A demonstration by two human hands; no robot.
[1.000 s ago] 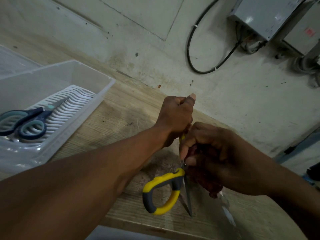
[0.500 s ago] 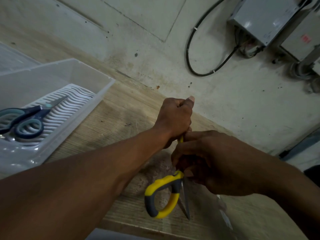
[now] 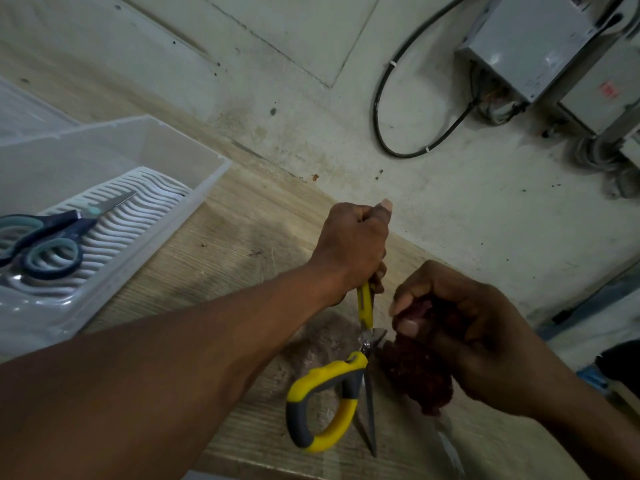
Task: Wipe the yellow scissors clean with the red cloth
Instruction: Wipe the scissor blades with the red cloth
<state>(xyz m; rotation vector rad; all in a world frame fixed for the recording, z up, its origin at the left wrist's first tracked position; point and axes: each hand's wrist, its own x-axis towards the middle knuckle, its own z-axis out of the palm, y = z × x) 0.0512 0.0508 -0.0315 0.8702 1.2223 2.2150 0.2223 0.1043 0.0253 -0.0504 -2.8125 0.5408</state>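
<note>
Left hand (image 3: 351, 242) curled tight round one yellow handle of the scissors (image 3: 360, 368), holding them up off the table (image 3: 242, 220) with the blades open. Right hand (image 3: 485, 344) bunched round the red cloth (image 3: 415, 375), just beside the pivot — maybe touching it. Best to pinch one blade in the cloth and slide along it, fingers off the sharp edge. Off to the left of the left hand, a clear bin (image 3: 138, 140) with blue scissors (image 3: 45, 240) inside — well apart, nothing in the way.
</note>
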